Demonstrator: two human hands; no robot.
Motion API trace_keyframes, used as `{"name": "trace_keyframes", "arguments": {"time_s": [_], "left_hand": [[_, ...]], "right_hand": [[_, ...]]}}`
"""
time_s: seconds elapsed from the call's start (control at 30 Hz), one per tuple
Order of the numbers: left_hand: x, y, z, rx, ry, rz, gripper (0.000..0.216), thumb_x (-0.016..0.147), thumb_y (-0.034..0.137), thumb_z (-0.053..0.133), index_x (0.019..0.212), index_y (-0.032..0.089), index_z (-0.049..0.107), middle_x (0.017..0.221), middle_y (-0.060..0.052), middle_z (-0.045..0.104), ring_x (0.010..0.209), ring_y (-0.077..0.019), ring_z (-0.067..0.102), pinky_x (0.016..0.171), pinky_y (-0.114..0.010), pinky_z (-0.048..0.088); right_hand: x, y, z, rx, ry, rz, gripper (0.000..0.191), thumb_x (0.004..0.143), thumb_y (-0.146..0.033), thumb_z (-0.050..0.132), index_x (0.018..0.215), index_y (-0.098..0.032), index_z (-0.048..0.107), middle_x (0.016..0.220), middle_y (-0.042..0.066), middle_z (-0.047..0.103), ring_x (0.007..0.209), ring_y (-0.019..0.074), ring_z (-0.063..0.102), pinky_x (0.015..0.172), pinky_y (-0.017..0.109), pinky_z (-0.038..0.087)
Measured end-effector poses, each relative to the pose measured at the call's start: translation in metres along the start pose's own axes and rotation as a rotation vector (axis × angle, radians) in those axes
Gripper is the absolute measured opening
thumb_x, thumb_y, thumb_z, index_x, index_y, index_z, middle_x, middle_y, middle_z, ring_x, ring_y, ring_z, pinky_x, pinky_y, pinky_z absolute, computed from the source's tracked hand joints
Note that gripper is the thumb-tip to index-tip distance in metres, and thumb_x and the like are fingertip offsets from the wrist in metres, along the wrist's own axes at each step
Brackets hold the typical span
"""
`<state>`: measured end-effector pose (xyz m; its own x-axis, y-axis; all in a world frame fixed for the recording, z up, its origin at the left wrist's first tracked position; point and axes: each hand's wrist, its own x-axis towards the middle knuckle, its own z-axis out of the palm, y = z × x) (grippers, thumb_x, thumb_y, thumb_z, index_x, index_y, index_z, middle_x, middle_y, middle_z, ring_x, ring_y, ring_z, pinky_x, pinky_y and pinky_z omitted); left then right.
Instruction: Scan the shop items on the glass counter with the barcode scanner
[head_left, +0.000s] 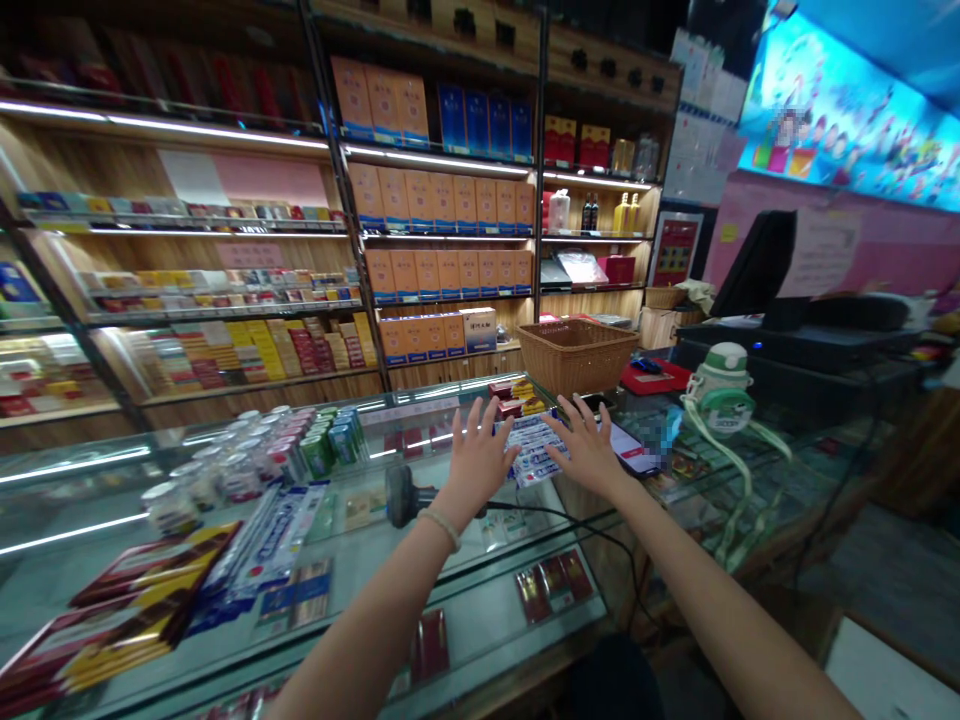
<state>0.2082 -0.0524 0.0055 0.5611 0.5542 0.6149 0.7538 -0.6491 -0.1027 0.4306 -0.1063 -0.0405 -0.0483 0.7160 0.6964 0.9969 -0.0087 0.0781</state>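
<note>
Both my arms reach forward over a glass display counter (480, 590). My left hand (478, 455) is open with fingers spread, its fingertips at the left edge of a stack of white-and-blue packs (534, 448) lying on the glass. My right hand (587, 447) is open too, fingers spread over the right side of the same packs. A bead bracelet sits on my left wrist. Just left of my left hand lies a black barcode scanner (401, 495) with its cable running right under my arms.
A woven basket (576, 352) stands behind the packs. A phone (634, 447) and a green-and-white bottle (724, 398) with a strap lie to the right, before a till monitor (756, 262). Cartons (112, 610), small jars and boxes crowd the counter's left. Stocked shelves fill the back wall.
</note>
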Motion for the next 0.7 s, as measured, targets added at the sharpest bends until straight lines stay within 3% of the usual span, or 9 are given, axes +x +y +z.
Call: {"name": "trace_keyframes", "arguments": {"time_s": [0.37,0.7], "left_hand": [[-0.026,-0.049,-0.037,0.084,0.002,-0.067,0.044,0.097,0.045,0.056,0.137,0.031,0.065,0.164,-0.008,0.041,0.153,-0.0358,0.032,0.124,-0.065,0.02],[-0.05,-0.085,-0.055,0.115,0.04,-0.116,0.042,0.097,0.045,0.055,0.135,0.033,0.066,0.163,-0.007,0.043,0.152,-0.0347,0.034,0.125,-0.063,0.017]], "right_hand": [[0.026,-0.05,-0.005,0.073,0.016,-0.036,0.053,0.098,-0.052,0.052,0.148,-0.035,0.053,0.164,0.01,0.038,0.153,0.0327,0.024,0.123,0.063,0.007],[0.035,-0.089,-0.008,0.107,0.012,-0.063,0.05,0.098,-0.052,0.053,0.146,-0.037,0.055,0.163,0.008,0.038,0.152,0.0325,0.024,0.123,0.062,0.007]]}}
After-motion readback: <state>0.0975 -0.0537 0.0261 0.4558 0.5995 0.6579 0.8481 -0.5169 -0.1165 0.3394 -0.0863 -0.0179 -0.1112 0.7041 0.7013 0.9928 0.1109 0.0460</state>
